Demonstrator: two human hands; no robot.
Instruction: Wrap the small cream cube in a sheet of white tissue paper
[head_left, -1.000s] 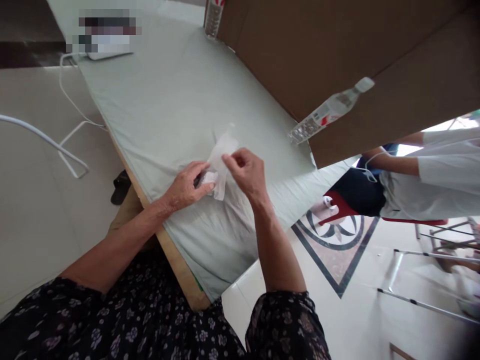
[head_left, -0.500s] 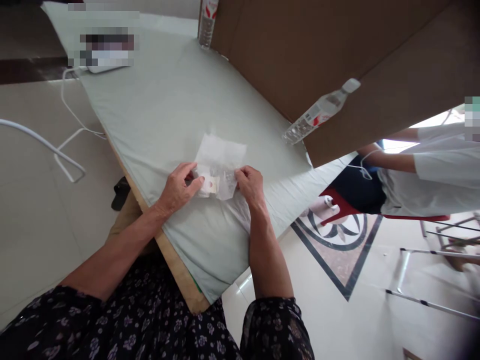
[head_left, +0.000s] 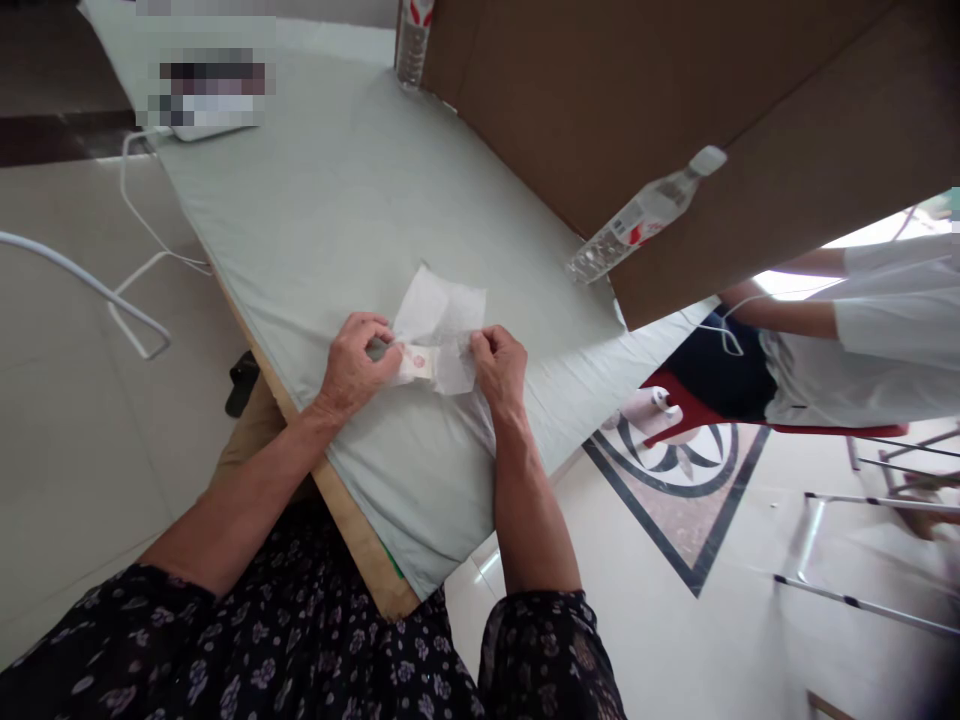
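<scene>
A thin white sheet (head_left: 442,310), like tissue or a clear wrapper, lies spread on the pale green cloth of the table (head_left: 337,200). A small white packet with a red mark (head_left: 417,362) lies on its near edge. My left hand (head_left: 354,362) is closed, its fingers pinching the packet's left end. My right hand (head_left: 498,365) is closed too, pinching the sheet's right near corner. Both hands rest on the cloth close to the table's near edge.
A brown cardboard wall (head_left: 660,120) stands along the table's far right. Two plastic water bottles stand by it, one at the corner (head_left: 641,215), one at the back (head_left: 412,40). A white device with a cable (head_left: 202,115) sits far left. Another person in white (head_left: 862,340) sits beyond.
The sheet, held up folded a second ago, now lies spread flat on the cloth. Both hands have dropped to its near edge, and the packet with the red mark shows.
</scene>
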